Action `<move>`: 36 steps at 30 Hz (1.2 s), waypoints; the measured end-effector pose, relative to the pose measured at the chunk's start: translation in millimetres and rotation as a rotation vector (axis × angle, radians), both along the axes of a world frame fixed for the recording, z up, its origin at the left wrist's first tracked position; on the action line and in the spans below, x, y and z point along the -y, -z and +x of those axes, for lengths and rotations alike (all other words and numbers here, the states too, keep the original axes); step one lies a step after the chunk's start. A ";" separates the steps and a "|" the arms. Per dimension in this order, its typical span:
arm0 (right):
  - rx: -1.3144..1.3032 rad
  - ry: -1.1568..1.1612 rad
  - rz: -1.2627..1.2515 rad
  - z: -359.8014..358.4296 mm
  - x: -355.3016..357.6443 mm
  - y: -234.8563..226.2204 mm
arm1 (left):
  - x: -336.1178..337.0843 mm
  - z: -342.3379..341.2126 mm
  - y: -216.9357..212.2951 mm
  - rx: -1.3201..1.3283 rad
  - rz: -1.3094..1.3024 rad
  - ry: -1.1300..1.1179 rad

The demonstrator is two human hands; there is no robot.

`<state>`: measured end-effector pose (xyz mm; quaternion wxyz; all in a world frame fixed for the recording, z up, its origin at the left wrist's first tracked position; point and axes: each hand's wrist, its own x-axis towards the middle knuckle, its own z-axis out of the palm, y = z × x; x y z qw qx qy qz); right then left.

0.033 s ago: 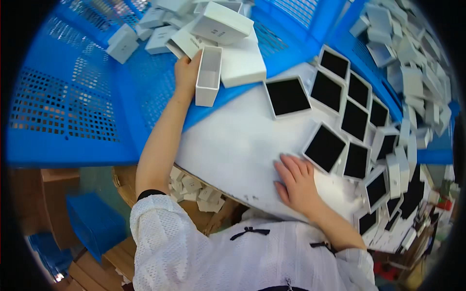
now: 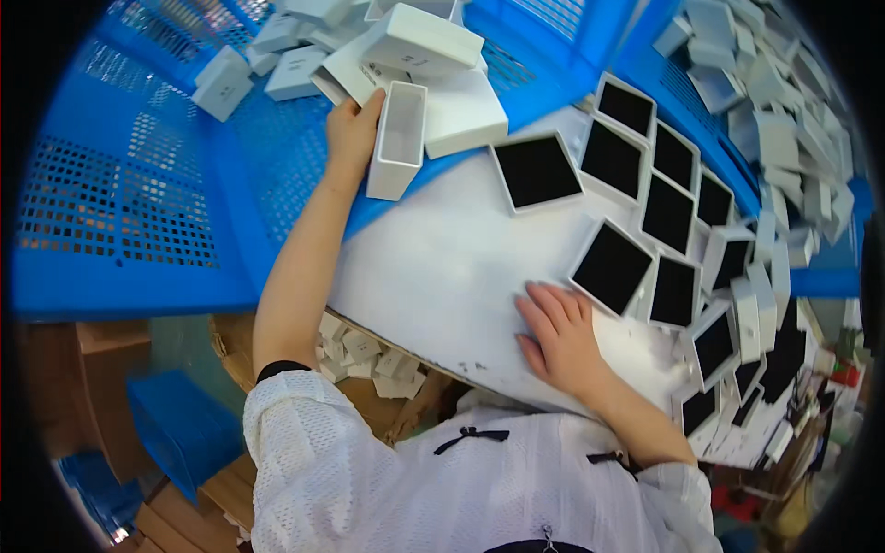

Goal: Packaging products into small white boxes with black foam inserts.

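Observation:
My left hand (image 2: 353, 136) reaches out to the blue crate (image 2: 138, 221) and grips a white empty box half (image 2: 398, 138), held on its side at the crate's rim. A larger white box (image 2: 466, 111) lies just right of it. My right hand (image 2: 560, 336) rests flat, fingers spread, on the white table (image 2: 442, 267) and holds nothing. Its fingertips are close to a white box with a black insert (image 2: 611, 267). Another black-lined box (image 2: 536, 170) sits alone further up the table.
Several white boxes with black inserts (image 2: 673, 157) stand in rows across the right of the table. Loose white boxes and lids (image 2: 277, 64) fill the crate, and more (image 2: 784, 120) fill a second blue crate at the right. Small white pieces (image 2: 369, 355) lie below the table edge.

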<state>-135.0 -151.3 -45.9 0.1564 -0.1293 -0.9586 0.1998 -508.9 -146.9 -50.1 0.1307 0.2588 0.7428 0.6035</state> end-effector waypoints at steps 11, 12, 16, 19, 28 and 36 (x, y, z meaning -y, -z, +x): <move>-0.110 0.417 0.327 57.9 -32.1 -9.2 | 102.6 129.9 -78.2 -1.298 0.190 0.273; -0.106 0.385 0.356 62.9 -37.4 -5.5 | 120.2 149.7 -80.3 -1.373 0.126 0.485; -0.126 0.308 0.354 71.7 -28.7 -6.0 | 142.6 206.6 -51.8 -0.581 0.144 0.727; -0.147 0.272 0.244 76.6 -22.7 -19.5 | 143.6 198.9 -58.0 0.144 -0.075 0.753; 0.131 0.189 0.235 57.4 -42.1 -18.6 | 118.5 196.9 -57.0 -0.656 -0.566 0.753; -0.063 0.367 0.032 31.8 -14.4 -5.1 | 159.1 250.6 -37.0 -0.762 -0.450 0.738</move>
